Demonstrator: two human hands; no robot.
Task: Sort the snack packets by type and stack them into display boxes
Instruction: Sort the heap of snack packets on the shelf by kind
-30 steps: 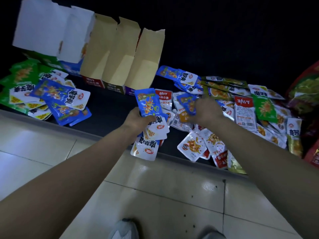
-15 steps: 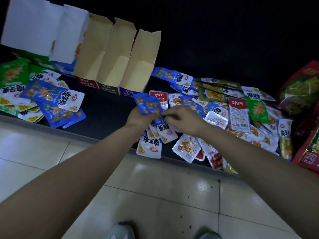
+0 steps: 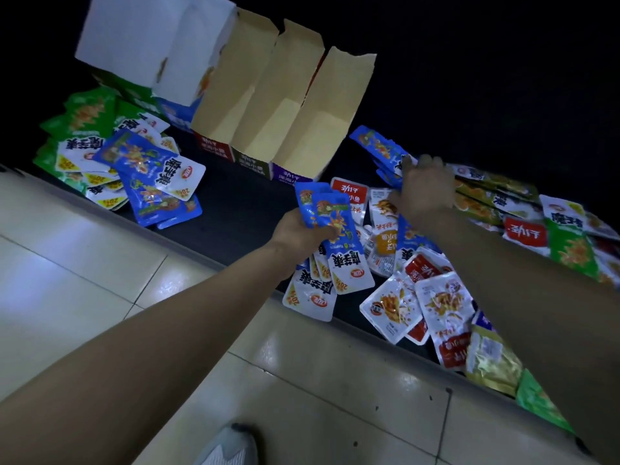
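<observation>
My left hand (image 3: 298, 233) grips a fanned stack of blue snack packets (image 3: 339, 243) above the near edge of the dark surface (image 3: 235, 203). My right hand (image 3: 424, 189) is stretched out further back, its fingertips on a blue packet (image 3: 377, 149) at the far side of the mixed pile (image 3: 436, 290); blur hides whether it grips. Three open display boxes with tan flaps (image 3: 295, 105) stand at the back, with white-flapped boxes (image 3: 151, 45) to their left.
A sorted heap of blue packets (image 3: 151, 176) and green packets (image 3: 84, 119) lies at the left. Green, red and white packets (image 3: 570, 243) spread to the right edge. Pale tiled floor (image 3: 84, 263) and my shoe (image 3: 228, 444) are below.
My right hand left the stack in my left hand and moved back and right to the far blue packets. The left hand's stack gained a packet.
</observation>
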